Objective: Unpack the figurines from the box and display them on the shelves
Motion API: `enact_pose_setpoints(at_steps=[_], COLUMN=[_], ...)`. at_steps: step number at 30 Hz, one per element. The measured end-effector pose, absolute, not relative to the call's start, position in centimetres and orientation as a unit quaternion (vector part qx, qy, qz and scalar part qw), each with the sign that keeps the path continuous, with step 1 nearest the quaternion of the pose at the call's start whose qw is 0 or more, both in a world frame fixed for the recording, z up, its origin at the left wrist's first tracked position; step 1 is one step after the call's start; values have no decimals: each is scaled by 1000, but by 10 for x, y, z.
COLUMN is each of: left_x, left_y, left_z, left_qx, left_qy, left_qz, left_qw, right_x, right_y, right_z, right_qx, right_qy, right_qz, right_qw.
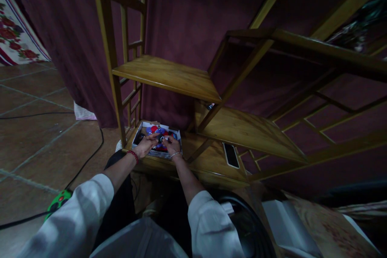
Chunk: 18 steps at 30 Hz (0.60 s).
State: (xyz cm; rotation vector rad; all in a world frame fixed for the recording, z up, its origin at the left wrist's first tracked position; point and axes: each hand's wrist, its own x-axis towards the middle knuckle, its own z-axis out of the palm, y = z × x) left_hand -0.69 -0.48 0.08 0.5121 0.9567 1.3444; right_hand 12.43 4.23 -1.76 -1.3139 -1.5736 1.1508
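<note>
Right between my two hands, over the open box [137, 133], sits a small dark piece [160, 139] with something pale on it. It lies to the right of my left hand [146, 145] and to the left of my right hand [171, 145], close against the fingertips of both, a shade nearer the right. My right fingers are curled in and look pinched on its edge; my left fingers reach out fairly straight and together, and I cannot tell whether they grip it or only steady it. Its long axis is too small to read.

The box runs lengthwise left to right on the bottom shelf [208, 159], red and purple things [154, 129] heaped inside. Its low walls ring my fingers. Above and behind, the upper shelf [169, 75] hangs over, so my room is widest toward my own body. A post stands just left of the box; a phone [231, 155] lies well apart, to the right.
</note>
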Motion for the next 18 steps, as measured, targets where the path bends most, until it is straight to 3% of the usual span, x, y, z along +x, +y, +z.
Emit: enact_pose_setpoints(at_steps=[18], left_x=[-4], left_y=[-18], left_z=[28], left_qx=[293], left_qy=[356], left_qz=[613], left_qw=[641], right_x=[134], right_y=[27], right_z=[20], right_qx=[-476], right_qy=[-678], right_qz=[356], right_qw=[431])
